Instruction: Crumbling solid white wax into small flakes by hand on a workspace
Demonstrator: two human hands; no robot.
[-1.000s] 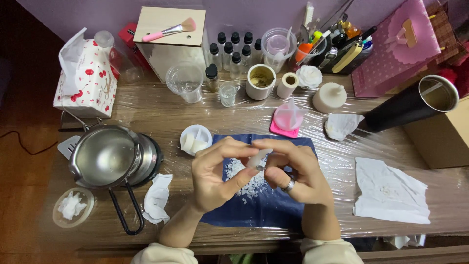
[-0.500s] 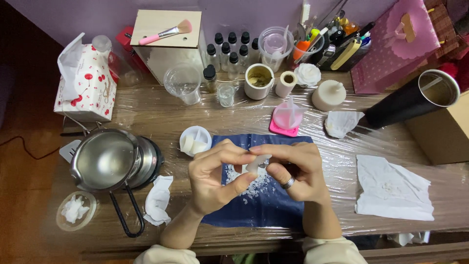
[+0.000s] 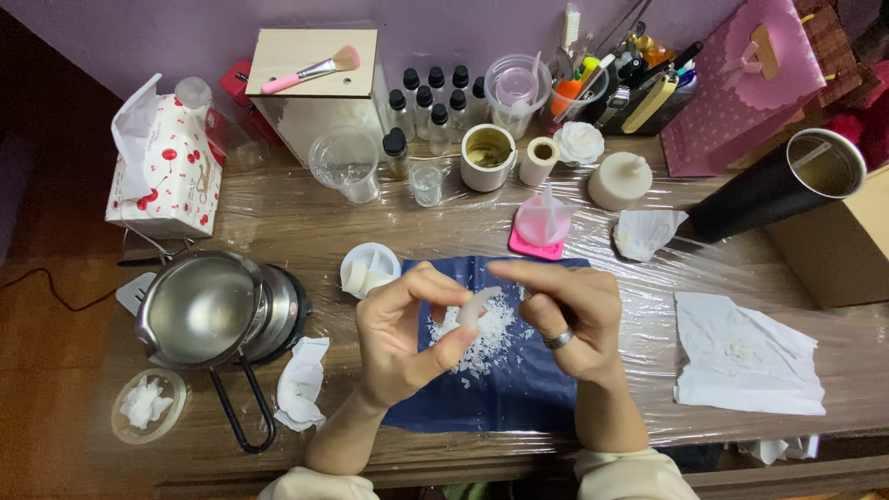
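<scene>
My left hand [image 3: 405, 333] pinches a small white wax piece [image 3: 473, 307] between thumb and fingers above a dark blue cloth [image 3: 505, 384]. My right hand [image 3: 567, 315], with a ring on one finger, holds its fingertips at the top of the same piece. White flakes [image 3: 486, 335] lie scattered on the cloth just under both hands. A small white dish [image 3: 369, 267] with pale wax chunks sits just left of my left hand.
A steel pot [image 3: 206, 307] on a hot plate stands at the left, a crumpled tissue [image 3: 301, 381] beside it. Behind are a pink silicone cup [image 3: 540, 222], white candle [image 3: 619, 180], glass beakers, dark-capped bottles, tissue box [image 3: 165, 165]. A white paper towel [image 3: 745, 356] and black tumbler [image 3: 776, 185] lie right.
Both hands have kept working the white piece over the cloth; the fingers shifted slightly and the right hand's fingertips moved up over it. More flakes lie below.
</scene>
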